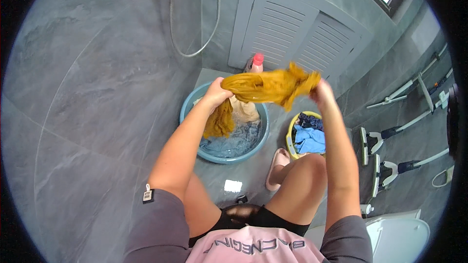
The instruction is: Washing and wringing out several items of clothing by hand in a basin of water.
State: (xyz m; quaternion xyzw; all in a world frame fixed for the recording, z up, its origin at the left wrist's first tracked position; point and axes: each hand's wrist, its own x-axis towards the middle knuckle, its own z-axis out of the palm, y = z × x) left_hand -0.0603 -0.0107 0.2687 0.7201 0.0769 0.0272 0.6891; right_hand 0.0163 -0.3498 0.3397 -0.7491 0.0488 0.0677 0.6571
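A wet mustard-yellow garment [265, 86] stretches between my two hands above a blue basin [263, 139]. My left hand [217, 93] is closed round one part of it, and a loose end hangs below into the basin. Out to the right, my right hand [322, 92] grips the other end, its fingers partly hidden by the bunched cloth. Inside the basin are water, a cream-coloured cloth [244, 110] and a blue-grey cloth [231, 141], partly under water.
Right of the blue basin stands a yellow basin [289, 139] with blue and dark clothes. A bottle with a pink cap [258, 59] is by the grey louvred doors [280, 24]. Mops [390, 168] lean at the right, near a toilet [399, 234]. A shower hose [218, 14] hangs above.
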